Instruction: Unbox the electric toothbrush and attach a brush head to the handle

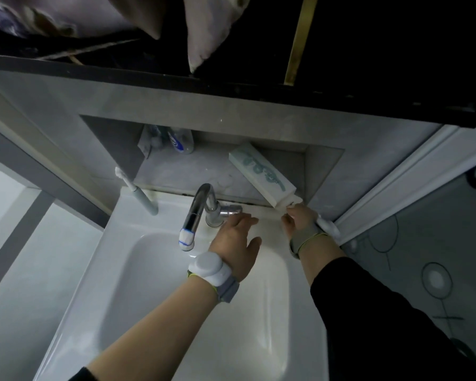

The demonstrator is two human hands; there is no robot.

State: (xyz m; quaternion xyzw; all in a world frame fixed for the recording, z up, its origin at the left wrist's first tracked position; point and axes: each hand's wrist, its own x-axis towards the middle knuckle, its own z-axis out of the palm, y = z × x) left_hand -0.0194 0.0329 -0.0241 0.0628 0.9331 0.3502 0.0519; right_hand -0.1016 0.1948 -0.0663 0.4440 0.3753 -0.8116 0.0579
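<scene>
A long white toothbrush box [263, 173] with teal print lies slanted in the wall niche, its near end over the ledge. My right hand [300, 220] pinches the white flap at that near end. My left hand [235, 237] hovers over the sink's back rim beside the tap, fingers apart and holding nothing. Another toothbrush [139, 192] with a grey-green handle and white head stands at the sink's far left corner, away from both hands.
The chrome tap [201, 209] arches over the white sink [138, 284] just left of my left hand. Tubes and a cup [176, 141] sit at the niche's back left. A dark shelf edge [231, 86] runs above the niche. A white frame [396, 204] borders the right.
</scene>
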